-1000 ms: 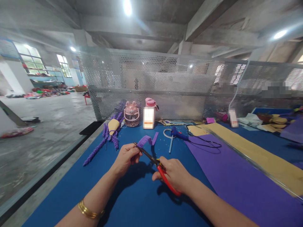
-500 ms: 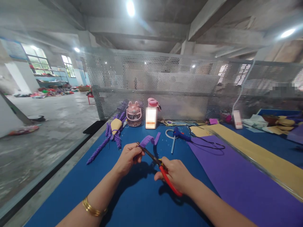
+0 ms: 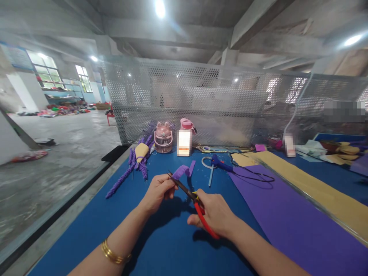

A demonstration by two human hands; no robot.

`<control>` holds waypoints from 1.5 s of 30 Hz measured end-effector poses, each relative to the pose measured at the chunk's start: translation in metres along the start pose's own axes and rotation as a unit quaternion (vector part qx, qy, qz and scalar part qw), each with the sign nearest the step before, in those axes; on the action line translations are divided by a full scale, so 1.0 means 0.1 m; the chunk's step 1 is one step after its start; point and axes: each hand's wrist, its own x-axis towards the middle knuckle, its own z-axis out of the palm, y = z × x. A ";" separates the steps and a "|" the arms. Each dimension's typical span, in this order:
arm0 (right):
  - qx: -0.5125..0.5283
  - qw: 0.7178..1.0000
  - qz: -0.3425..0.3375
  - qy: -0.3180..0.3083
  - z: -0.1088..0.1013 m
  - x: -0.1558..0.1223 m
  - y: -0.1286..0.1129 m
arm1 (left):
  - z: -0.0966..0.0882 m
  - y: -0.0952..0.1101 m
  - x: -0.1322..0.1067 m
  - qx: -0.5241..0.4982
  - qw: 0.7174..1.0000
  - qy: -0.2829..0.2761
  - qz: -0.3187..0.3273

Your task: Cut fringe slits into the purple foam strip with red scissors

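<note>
My left hand (image 3: 157,191) pinches one end of a curled purple foam strip (image 3: 184,170) above the blue table (image 3: 161,245). My right hand (image 3: 214,212) grips red-handled scissors (image 3: 195,203), fingers through the loops. The dark blades point up and left, and their tips meet the strip right beside my left fingers. A gold bangle sits on my left wrist.
A large purple foam sheet (image 3: 290,218) lies at the right, with a tan sheet (image 3: 310,188) beyond it. A blue glue gun (image 3: 220,164) with its cord, purple lavender-like stems (image 3: 129,172), a pink bear-shaped bottle (image 3: 163,138) and a pink-lidded bottle (image 3: 184,138) stand before a perforated metal screen (image 3: 230,99).
Both hands have stayed almost in place with the strip and scissors. The scissor handles have dropped slightly and the view has shifted a little.
</note>
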 end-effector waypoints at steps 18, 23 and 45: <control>0.010 1.000 -0.001 0.011 0.04 0.00 0.00 | -0.01 -0.04 0.01 -0.017 1.000 0.000 0.000; 0.018 1.000 0.007 0.004 0.05 0.00 0.00 | -0.01 -0.06 0.01 -0.021 1.000 0.001 0.000; 0.048 0.999 0.005 -0.008 0.04 0.01 0.00 | -0.02 -0.05 0.02 -0.037 0.999 -0.011 0.002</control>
